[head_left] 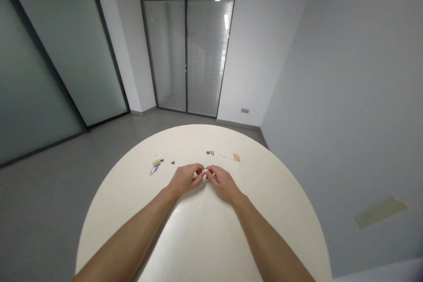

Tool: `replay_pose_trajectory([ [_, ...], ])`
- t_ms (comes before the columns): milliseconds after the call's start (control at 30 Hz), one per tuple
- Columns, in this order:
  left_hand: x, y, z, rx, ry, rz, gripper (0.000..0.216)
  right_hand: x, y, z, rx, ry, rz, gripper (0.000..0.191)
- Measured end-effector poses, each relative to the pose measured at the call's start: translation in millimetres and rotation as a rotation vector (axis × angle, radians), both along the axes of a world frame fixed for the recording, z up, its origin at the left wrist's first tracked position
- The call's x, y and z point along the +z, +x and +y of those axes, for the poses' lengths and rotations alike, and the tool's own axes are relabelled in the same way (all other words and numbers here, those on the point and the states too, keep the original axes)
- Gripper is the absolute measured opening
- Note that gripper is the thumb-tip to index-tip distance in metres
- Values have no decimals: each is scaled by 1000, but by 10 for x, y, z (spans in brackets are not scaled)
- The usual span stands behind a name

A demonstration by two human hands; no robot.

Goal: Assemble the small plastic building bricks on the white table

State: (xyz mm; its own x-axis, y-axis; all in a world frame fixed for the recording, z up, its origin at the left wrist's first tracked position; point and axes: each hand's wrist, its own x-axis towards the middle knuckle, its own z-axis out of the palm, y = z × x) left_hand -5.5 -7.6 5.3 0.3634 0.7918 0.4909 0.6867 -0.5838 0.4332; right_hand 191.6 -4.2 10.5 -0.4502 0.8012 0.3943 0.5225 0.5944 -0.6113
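My left hand (187,177) and my right hand (222,179) meet over the middle of the round table, fingertips pinched together. Between them is a small white piece (205,176), gripped from both sides and mostly covered by the fingers; its exact kind is too small to make out. Left of my left hand lie a tiny dark piece (172,162), a yellow strip (156,162) and a shiny silver-blue piece (153,170). Beyond my right hand are small dark grey pieces (210,153), a thin white piece (222,154) and a yellow, square-looking piece (236,157).
The white round table (205,238) fills the lower middle, its curved edge falling to grey floor (42,211). Behind stands a glass double door (187,55) with blinds. Frosted panels (66,48) are on the left, and a grey wall (357,97) rises close on the right.
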Motion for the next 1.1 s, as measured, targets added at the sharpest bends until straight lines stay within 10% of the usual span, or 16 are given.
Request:
replay_pose_trajectory([
  [1100,13,-2,-19,16,-33,-27,16,-21,-15,27,3,83,57,16],
])
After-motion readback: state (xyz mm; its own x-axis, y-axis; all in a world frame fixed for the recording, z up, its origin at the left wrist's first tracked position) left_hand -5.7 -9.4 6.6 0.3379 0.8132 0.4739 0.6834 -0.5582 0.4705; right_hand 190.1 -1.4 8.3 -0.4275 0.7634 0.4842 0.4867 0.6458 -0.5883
